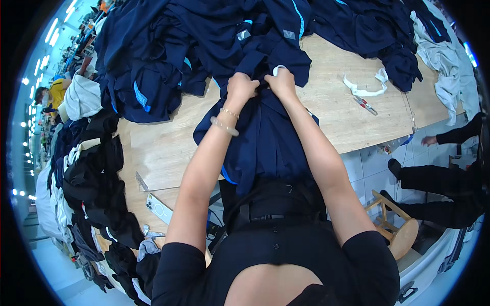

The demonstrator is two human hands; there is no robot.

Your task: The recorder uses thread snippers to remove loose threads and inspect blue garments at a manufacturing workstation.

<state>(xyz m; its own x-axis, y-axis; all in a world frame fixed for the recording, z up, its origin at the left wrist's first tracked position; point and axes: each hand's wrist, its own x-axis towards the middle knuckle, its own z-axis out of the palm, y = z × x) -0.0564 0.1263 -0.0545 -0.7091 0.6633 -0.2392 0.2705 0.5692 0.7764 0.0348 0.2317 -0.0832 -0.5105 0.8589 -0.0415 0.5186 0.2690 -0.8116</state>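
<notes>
2 bare hands are seen, the left hand [242, 87] and the right hand [282, 84], both closed, with 1 navy garment [263, 135] gripped between thumbs and fingers. 2 bracelets [224, 126] are worn on the left wrist; a bit of white [277, 70] is seen at the right thumb. 1 white strip [365, 91], 1 pair of red-handled snips [366, 105], 1 pale phone [159, 208] and 1 wooden stool [406, 237] are counted; the heaped navy garments [143, 66] are too tangled to be counted.

The held garment is dark and matt, gathered in folds at the hands and spread down over the near edge of the desk [163, 158] toward the waist. A bright blue edging [228, 176] is shown low on its left.

The desk is topped in light wood grain. Dark clothes [97, 173] are piled at the left, a tiled floor [375, 166] is seen at the right, and 1 black-clad person [434, 181] is partly shown there.
</notes>
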